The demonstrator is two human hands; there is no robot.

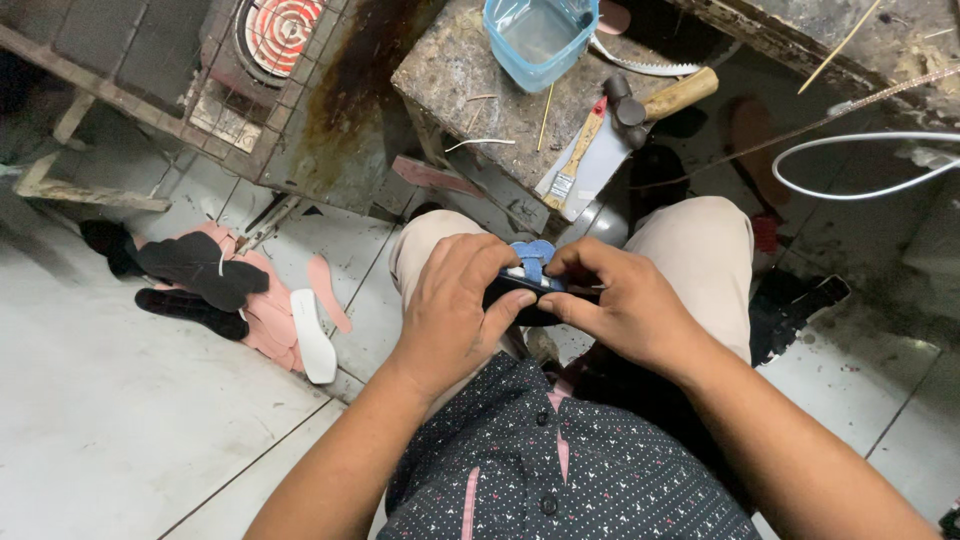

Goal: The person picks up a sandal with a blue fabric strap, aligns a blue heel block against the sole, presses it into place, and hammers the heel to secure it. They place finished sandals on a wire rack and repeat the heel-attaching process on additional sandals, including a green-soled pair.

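Both of my hands meet over my lap on a small dark shoe piece (528,296) with a blue strap or lining (531,256) on top. My left hand (455,305) wraps it from the left, thumb pressed along its front edge. My right hand (620,300) grips it from the right, fingers curled over the blue part. Most of the piece is hidden under my fingers.
A stained work block (455,70) ahead carries a blue plastic tub (538,35), a hammer (650,100), a small brush (575,155) and a serrated blade (640,65). Pink, black and white sole cutouts (250,290) lie on the tiled floor at left. A glowing heater coil (283,28) sits top left; a white cable (860,165) loops at right.
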